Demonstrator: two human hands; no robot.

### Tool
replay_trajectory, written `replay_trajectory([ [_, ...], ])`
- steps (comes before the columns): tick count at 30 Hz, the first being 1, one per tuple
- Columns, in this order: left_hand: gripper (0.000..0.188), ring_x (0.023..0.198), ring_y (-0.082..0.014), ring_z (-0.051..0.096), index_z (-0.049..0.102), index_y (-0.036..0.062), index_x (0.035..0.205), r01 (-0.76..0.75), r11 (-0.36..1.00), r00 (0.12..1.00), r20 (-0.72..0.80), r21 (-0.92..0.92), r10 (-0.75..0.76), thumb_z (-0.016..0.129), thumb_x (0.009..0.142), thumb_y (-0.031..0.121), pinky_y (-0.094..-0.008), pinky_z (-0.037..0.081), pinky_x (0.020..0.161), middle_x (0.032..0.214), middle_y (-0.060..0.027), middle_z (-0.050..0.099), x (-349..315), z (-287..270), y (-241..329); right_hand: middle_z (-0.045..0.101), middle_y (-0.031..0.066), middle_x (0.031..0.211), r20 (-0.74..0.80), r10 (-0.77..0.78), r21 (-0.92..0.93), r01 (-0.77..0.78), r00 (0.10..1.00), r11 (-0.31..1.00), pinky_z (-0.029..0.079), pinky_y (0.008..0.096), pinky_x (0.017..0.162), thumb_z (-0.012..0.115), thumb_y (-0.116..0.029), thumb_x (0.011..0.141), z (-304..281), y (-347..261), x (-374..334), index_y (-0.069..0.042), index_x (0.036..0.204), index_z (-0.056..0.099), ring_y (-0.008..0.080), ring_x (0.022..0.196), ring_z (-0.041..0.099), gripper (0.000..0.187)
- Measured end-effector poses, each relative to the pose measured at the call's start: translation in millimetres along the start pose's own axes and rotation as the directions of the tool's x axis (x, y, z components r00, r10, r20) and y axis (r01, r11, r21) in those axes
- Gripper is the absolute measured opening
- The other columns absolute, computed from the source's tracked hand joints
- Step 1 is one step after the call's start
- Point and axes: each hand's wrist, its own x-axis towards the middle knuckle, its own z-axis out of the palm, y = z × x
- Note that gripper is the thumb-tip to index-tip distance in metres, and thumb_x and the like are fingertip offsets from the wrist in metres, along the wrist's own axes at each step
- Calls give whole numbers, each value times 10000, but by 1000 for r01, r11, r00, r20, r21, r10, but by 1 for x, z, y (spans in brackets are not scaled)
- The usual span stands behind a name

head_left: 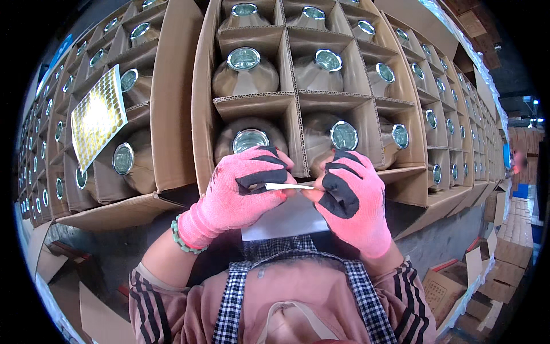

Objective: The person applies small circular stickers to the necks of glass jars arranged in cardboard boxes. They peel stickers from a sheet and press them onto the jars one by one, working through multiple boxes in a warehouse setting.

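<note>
My left hand, in a pink glove with black patches, is closed with its thumb and fingers pinching a white paper sheet. My right hand, gloved the same way, pinches that paper from the other side. Between the hands the sheet's upper edge is bent over, and its lower part hangs in front of the checked apron. Bare fingertips show at the gloves' ends. Just beyond my hands, a cardboard box with dividers holds several round-bodied glass vessels, such as one glass vessel with a narrow round mouth.
A sheet of round gold stickers lies over the dividers of the left box. More open boxes of glass vessels stand close on the right. Cardboard cartons sit low at the right; loose cardboard flaps stick up at lower left.
</note>
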Motion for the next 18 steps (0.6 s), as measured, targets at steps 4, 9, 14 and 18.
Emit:
replay_trajectory([
  [4,153,794,-240,571,626,17,795,18,1000,1000,1,0,-18,677,657,60,-316,445,701,784,-94,609,0,0,0,554,77,733,-32,-17,23,18,999,1000,443,347,703,724,-21,535,0,-1,1,-41,683,543,268,769,548,234],
  [9,148,760,-216,572,626,11,806,72,997,997,-24,-39,-73,673,681,74,-296,445,685,793,-98,610,-1,0,3,555,84,739,-37,-24,6,25,999,1000,443,354,708,731,-43,543,-1,-1,0,-31,700,551,275,771,549,239],
  [14,136,728,-188,577,620,2,800,144,981,982,-107,-128,-158,667,704,87,-287,448,674,806,-100,616,-2,1,1,564,67,747,-135,-150,-62,143,979,988,438,357,722,721,-53,563,-2,-4,5,-41,777,599,255,777,559,246],
  [18,149,730,-181,581,616,-3,802,135,986,983,-108,-99,-146,674,708,97,-283,449,678,797,-97,622,-2,0,0,575,21,789,-135,-274,-148,254,952,956,416,361,739,689,-58,575,0,1,1,-84,801,614,222,806,554,239],
])
